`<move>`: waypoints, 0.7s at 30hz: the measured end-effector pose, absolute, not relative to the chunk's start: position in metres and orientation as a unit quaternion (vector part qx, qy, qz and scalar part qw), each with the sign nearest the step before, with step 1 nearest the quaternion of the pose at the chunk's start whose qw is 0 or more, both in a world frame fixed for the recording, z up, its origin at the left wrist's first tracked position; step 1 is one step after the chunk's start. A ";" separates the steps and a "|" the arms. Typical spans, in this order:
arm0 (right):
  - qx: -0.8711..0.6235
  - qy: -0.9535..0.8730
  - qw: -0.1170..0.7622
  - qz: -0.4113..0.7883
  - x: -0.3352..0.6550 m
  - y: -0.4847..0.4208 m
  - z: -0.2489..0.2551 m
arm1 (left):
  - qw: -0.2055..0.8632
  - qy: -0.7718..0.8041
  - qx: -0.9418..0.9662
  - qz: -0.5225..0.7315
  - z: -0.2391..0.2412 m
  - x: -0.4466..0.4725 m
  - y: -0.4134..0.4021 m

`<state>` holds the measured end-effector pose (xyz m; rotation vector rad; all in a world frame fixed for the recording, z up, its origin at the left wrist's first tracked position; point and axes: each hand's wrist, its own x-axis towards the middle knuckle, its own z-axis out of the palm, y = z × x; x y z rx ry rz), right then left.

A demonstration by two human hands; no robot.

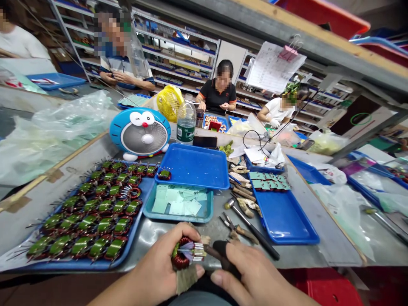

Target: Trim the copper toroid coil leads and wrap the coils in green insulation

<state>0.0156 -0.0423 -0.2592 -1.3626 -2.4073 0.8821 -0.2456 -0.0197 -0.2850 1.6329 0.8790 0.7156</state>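
My left hand (pixel 159 263) is closed around a copper-wound toroid coil (pixel 182 255) with green tape and straight wire leads sticking out to the right. My right hand (pixel 255 280) grips a dark-handled tool (pixel 219 255) whose tip rests against the coil's leads. Both hands are at the near table edge. To the left, a blue tray (pixel 95 265) carries several rows of finished green-taped coils (pixel 95 212).
A teal tray (pixel 204 214) holds pale green cards. Empty blue trays sit at the centre (pixel 194 165) and right (pixel 283 221). Pliers (pixel 237 229) and a small hammer (pixel 251 227) lie between them. A blue cartoon fan (pixel 140 134) and a bottle (pixel 186 121) stand behind. Other people work beyond.
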 end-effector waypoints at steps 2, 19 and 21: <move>-0.457 -0.832 0.121 0.289 0.016 -0.042 -0.261 | 0.523 0.375 0.702 0.306 -0.285 -0.244 -0.019; -0.400 -0.750 0.162 0.501 0.035 -0.047 -0.274 | 0.367 0.313 0.828 0.284 -0.269 -0.223 -0.017; -0.411 -0.801 0.133 0.414 0.038 -0.048 -0.277 | 0.379 0.311 0.833 0.255 -0.267 -0.220 -0.018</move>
